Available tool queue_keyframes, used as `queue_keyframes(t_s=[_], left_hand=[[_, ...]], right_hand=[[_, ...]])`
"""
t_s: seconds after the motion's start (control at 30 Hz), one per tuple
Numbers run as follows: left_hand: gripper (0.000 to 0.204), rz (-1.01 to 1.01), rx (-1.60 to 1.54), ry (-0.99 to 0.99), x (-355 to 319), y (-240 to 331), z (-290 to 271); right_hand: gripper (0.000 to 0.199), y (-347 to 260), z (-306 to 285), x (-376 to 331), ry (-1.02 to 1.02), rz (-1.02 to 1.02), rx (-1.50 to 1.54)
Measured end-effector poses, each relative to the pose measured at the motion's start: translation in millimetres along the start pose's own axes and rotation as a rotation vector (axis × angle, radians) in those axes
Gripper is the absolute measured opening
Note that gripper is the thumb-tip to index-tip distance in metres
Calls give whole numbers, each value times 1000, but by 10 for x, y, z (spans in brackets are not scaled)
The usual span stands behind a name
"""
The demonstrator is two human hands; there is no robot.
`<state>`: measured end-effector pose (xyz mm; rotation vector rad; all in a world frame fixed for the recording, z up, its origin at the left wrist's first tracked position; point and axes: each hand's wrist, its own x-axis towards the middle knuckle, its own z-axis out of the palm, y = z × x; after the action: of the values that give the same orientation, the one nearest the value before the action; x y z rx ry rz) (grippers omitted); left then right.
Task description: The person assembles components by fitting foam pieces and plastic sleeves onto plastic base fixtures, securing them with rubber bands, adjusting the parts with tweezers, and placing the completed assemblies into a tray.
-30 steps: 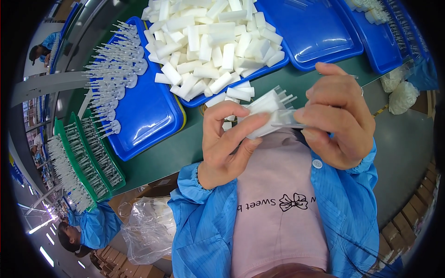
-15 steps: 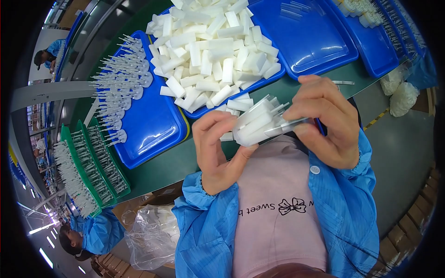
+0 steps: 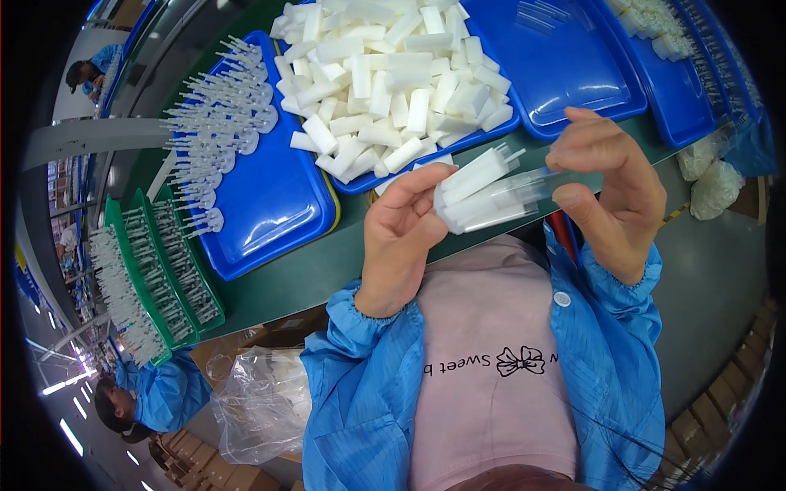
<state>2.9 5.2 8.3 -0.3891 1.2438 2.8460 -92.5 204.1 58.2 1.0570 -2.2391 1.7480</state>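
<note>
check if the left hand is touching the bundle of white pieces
Touching: the head view shows the left hand with fingers wrapped round the end of the bundle of white pieces.

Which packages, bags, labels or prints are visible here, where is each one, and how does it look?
Clear plastic bag: lower left, below the table edge, crumpled, transparent.
Brown cardboard box: behind that bag, partly hidden.
Two white mesh bags: right of the right hand, on the green table, lumpy.
Shirt print: pink shirt, dark lettering with a bow drawing.
No screens show.
</note>
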Motion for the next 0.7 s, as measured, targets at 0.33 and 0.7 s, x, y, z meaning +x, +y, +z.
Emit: queue_keyframes(t_s=[0.33, 0.7], left_hand=[[43, 250, 138, 29, -23, -60, 1], [44, 429, 265, -99, -62, -65, -121]], right_hand=[[22, -4, 18, -26, -39, 16, -108], [25, -99, 254, -135, -8, -48, -121]])
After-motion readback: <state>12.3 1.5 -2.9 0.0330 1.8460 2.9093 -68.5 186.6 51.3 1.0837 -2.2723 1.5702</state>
